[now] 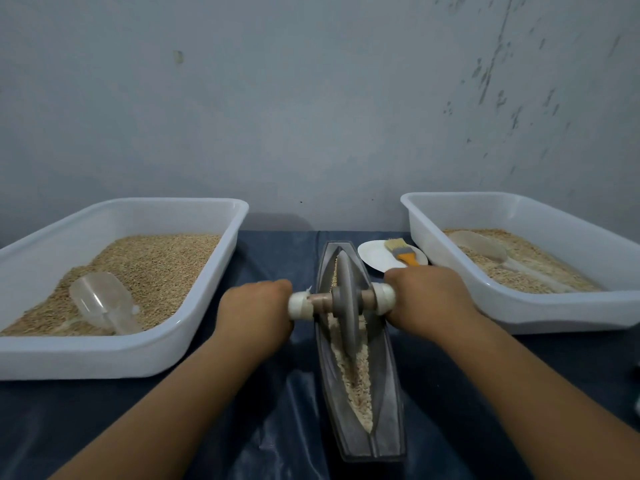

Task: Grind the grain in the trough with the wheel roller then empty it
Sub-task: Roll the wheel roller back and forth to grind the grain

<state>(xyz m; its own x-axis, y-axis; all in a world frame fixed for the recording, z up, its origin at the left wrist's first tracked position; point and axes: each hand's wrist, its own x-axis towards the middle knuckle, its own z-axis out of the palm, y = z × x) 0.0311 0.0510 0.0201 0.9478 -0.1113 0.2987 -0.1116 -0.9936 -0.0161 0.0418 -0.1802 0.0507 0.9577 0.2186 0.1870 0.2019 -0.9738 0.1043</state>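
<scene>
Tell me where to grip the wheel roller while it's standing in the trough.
Grip the wheel roller by the white-wrapped axle ends, one from each side, as the left hand and right hand do now. The disc stands on edge in the narrow trough, so only the crosswise axle is free to hold.

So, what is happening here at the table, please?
A person is grinding grain in a narrow grey trough. The left hand and the right hand each grip one end of the wheel roller, whose disc stands in the trough's far half. A white tub of grain sits on the left, another tub on the right. The trough is not yet emptied.
</scene>
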